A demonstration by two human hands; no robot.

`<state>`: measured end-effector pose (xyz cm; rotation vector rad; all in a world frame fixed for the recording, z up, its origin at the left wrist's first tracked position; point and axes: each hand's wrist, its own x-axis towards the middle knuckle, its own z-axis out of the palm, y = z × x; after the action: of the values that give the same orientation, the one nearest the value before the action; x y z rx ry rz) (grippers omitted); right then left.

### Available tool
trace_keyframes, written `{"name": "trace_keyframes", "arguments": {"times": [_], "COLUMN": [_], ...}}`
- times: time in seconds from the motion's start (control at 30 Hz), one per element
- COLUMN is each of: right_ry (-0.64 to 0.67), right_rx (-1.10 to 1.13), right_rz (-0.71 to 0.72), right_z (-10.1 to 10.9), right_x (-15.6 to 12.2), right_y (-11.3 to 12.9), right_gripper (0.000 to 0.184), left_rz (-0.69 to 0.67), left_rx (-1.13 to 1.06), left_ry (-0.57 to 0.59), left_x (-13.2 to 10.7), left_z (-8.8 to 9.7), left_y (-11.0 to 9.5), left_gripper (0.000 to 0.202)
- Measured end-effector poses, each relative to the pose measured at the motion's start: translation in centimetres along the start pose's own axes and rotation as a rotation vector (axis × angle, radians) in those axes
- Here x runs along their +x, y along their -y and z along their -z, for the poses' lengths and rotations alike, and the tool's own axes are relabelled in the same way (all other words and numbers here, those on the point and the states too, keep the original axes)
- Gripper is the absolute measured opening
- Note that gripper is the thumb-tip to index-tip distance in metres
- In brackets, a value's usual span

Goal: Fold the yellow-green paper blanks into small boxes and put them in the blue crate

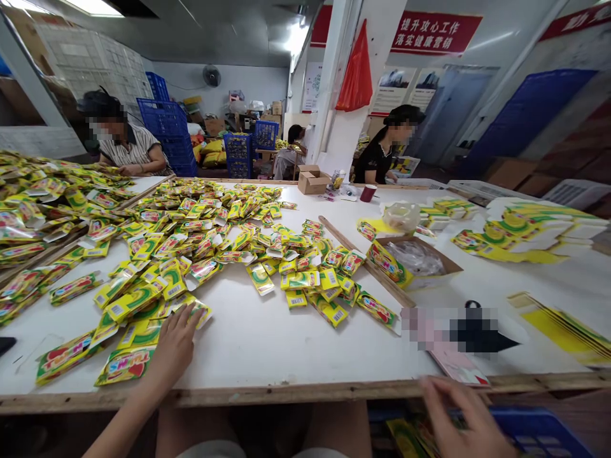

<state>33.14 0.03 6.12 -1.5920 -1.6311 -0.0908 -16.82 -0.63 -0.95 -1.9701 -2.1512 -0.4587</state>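
Note:
My left hand lies flat on the white table, fingers stretched out over a heap of yellow and green packets near the front left edge. It touches the packets but grips none. My right hand hangs below the table's front edge, fingers spread, above a blue crate that has yellow packets in it. It holds nothing that I can see.
Several more packets cover the table's middle and left. A wooden strip runs diagonally past an open cardboard box. Stacks of yellow cards lie at the right. Two people sit at the far side, and blue crates stand behind.

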Motion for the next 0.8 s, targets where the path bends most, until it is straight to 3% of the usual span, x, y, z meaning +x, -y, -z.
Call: {"name": "trace_keyframes", "arguments": {"times": [0.13, 0.2, 0.27, 0.4, 0.57, 0.67, 0.77, 0.8], "right_ry": [0.148, 0.233, 0.321, 0.452, 0.555, 0.573, 0.555, 0.545], "right_rx": [0.279, 0.395, 0.482, 0.570, 0.600, 0.631, 0.683, 0.705], "right_rz": [0.008, 0.035, 0.060, 0.059, -0.035, -0.046, -0.029, -0.024], "right_z": [-5.3, -7.2, -8.2, -8.9, -9.7, -10.3, -11.1, -11.4], "right_x": [-1.1, -1.5, -1.7, -2.4, -3.9, -4.5, -4.8, -4.8], "right_y": [5.9, 8.6, 10.5, 12.1, 12.0, 12.7, 13.8, 14.3], "right_gripper": [0.034, 0.028, 0.023, 0.022, 0.024, 0.023, 0.016, 0.014], "left_rz": [-0.061, -0.075, -0.100, -0.163, -0.179, -0.195, -0.163, -0.093], "left_rx": [-0.024, -0.046, -0.052, -0.153, -0.285, -0.352, -0.489, -0.660], "left_ry": [0.068, 0.071, 0.068, 0.105, 0.125, 0.119, 0.074, 0.028], "left_x": [1.9, 2.8, 3.4, 4.2, 5.3, 4.8, 3.2, 2.7], "left_z": [0.0, 0.1, 0.1, 0.2, 0.5, 0.5, 1.1, 1.5], "left_y": [0.8, 0.8, 0.6, 0.3, -0.2, -2.3, -6.6, -8.3], "left_gripper": [0.039, 0.029, 0.033, 0.055, 0.025, 0.013, 0.021, 0.020]}}
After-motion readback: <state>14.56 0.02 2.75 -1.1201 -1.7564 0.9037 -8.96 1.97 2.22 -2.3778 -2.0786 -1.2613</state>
